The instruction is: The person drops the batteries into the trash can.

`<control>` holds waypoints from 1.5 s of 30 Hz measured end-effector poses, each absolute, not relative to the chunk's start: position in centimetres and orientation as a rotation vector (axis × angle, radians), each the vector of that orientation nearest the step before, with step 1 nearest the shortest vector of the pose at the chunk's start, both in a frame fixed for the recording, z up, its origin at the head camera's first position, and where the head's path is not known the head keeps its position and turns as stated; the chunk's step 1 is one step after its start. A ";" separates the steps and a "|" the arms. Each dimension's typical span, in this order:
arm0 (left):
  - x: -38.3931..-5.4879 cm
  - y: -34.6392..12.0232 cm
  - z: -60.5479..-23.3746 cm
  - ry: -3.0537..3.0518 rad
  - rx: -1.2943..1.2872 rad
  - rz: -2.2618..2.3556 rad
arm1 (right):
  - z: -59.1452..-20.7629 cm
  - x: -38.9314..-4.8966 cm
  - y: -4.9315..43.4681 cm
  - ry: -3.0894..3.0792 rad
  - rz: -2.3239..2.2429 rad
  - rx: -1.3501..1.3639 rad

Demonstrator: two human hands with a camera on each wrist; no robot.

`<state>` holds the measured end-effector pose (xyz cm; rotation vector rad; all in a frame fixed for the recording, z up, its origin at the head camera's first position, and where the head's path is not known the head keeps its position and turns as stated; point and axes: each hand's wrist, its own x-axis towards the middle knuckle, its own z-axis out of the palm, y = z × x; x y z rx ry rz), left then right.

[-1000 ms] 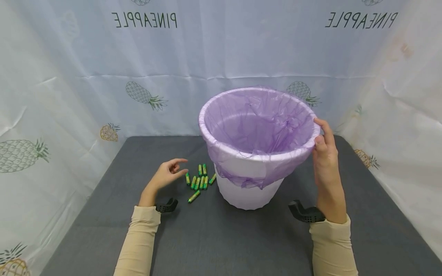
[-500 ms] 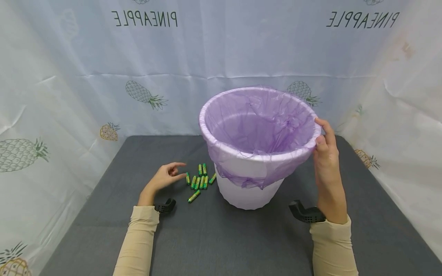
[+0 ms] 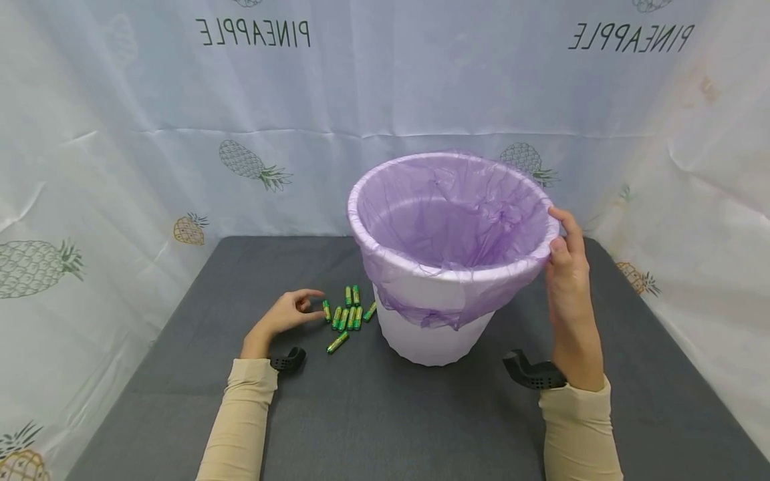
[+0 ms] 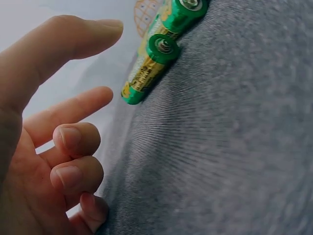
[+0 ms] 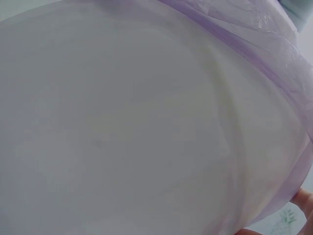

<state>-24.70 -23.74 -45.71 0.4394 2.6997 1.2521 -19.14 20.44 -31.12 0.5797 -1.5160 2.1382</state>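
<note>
My left hand [image 3: 287, 312] hovers low over the table at the left side of a group of small green-and-gold batteries [image 3: 343, 319]. Its thumb and index finger are spread apart, while the other fingers bend toward the palm. Closest to the fingertips lies one battery [image 4: 146, 71]; in the left wrist view a small gap separates them. A white trash can [image 3: 424, 344] stands upright right of the batteries, lined with a thin purple bag [image 3: 421, 230] folded over its rim. My right hand [image 3: 567, 284] grips that rim on the right, with its fingers [image 5: 304, 200] partly cut off in the right wrist view.
A dark grey cloth covers the table [image 3: 391, 427]. Behind it and at both sides hangs a pale curtain [image 3: 313, 100] with pineapple prints. One battery [image 3: 338, 343] lies nearer the front than the others, and another [image 3: 369, 311] is close against the trash can.
My left hand has dropped slightly toward the table beside the leftmost battery, its thumb and index finger still apart. My right hand and the trash can stay in place.
</note>
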 end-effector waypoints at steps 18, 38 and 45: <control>-24.9 -23.3 -46.2 2.703 0.394 1.150 | -31.1 -19.0 20.2 -1.514 2.146 0.548; -24.9 -23.0 -46.3 2.757 0.385 1.101 | -31.2 -19.1 20.4 -1.513 2.153 0.566; -24.7 -22.9 -46.1 2.761 0.386 1.113 | -31.0 -18.9 20.2 -1.504 2.162 0.535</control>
